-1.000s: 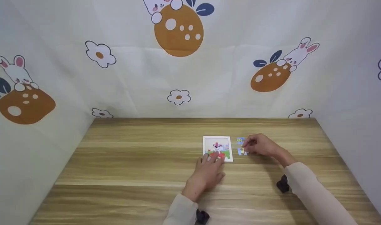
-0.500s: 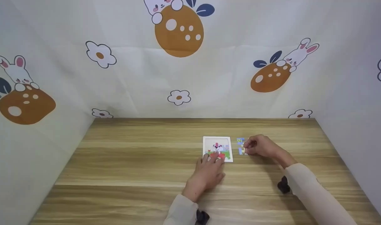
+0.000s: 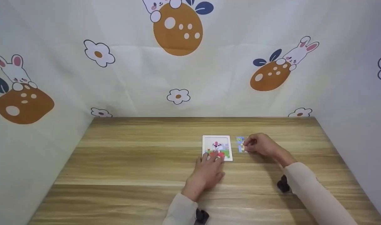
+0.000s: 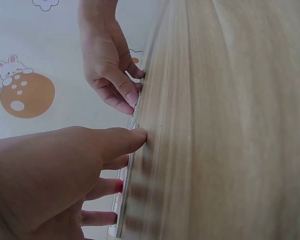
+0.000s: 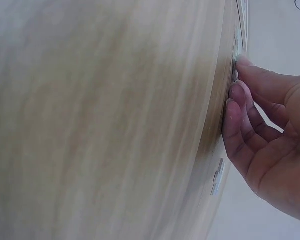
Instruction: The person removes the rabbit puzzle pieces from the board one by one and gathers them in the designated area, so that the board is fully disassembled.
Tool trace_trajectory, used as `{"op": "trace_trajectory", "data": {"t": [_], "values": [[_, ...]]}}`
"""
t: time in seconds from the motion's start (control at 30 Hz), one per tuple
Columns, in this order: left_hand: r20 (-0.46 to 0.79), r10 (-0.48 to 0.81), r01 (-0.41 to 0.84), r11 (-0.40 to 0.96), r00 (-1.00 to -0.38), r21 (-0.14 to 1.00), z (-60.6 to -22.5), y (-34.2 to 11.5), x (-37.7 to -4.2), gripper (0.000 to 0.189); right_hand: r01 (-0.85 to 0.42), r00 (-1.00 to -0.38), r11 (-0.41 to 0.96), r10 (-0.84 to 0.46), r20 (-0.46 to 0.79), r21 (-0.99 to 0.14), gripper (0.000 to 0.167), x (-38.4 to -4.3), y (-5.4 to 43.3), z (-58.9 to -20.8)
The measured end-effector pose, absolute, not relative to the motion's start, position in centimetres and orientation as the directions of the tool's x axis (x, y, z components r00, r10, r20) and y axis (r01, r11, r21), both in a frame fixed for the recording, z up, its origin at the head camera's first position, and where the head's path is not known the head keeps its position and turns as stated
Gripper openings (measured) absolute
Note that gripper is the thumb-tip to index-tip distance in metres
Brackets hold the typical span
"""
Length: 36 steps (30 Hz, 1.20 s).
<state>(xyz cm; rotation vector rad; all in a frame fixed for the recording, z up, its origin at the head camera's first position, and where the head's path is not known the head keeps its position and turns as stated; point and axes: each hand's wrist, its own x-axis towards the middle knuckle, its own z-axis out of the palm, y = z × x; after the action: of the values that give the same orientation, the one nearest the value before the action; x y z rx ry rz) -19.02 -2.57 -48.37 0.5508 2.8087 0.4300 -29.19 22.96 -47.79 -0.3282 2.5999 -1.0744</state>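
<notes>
A white-framed jigsaw puzzle board (image 3: 216,136) lies on the table, its lower part filled with a cartoon animal picture and its upper part bare. My left hand (image 3: 206,173) rests on the board's near edge with fingers fairly straight; the left wrist view shows its fingertips over the board (image 4: 121,200). Right of the board, loose puzzle pieces (image 3: 240,139) lie on the table. My right hand (image 3: 263,145) pinches a puzzle piece (image 3: 241,148) there between thumb and fingers, low at the tabletop. The fingers partly hide this piece.
The wood-grain table (image 3: 124,165) spreads left and toward the front. Patterned cloth (image 3: 221,68) with rabbits and flowers hangs behind it and at both sides. In the right wrist view another flat piece (image 5: 217,180) lies on the table beyond the right hand.
My right hand's fingers have shifted slightly over the nearer puzzle piece, which has moved a little toward the upper one. My left hand stays on the board.
</notes>
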Motion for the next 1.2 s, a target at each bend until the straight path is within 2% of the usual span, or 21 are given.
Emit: {"op": "trace_trajectory", "data": {"t": [0.43, 0.73, 1.0, 1.2], "values": [[-0.154, 0.396, 0.337, 0.89, -0.905, 0.308, -48.3, -2.4, -19.0, 0.054, -0.234, -0.935, 0.68, -0.353, -0.031, -0.695, 0.01, -29.7, 20.7, -47.0], [-0.17, 0.387, 0.325, 0.895, -0.906, 0.305, -48.3, -2.2, -19.0, 0.055, -0.234, -0.927, 0.661, -0.374, -0.042, -0.713, 0.013, -30.0, 17.9, -46.8], [-0.134, 0.417, 0.382, 0.896, -0.899, 0.225, -47.9, -1.2, -18.5, 0.057, -0.249, -0.907, 0.64, -0.418, -0.058, -0.727, 0.014, -30.6, 15.6, -46.8], [-0.082, 0.441, 0.417, 0.884, -0.894, 0.211, -48.3, -0.4, -18.5, 0.055, -0.274, -0.879, 0.628, -0.471, -0.076, -0.729, 0.017, -31.3, 15.3, -47.2]]}}
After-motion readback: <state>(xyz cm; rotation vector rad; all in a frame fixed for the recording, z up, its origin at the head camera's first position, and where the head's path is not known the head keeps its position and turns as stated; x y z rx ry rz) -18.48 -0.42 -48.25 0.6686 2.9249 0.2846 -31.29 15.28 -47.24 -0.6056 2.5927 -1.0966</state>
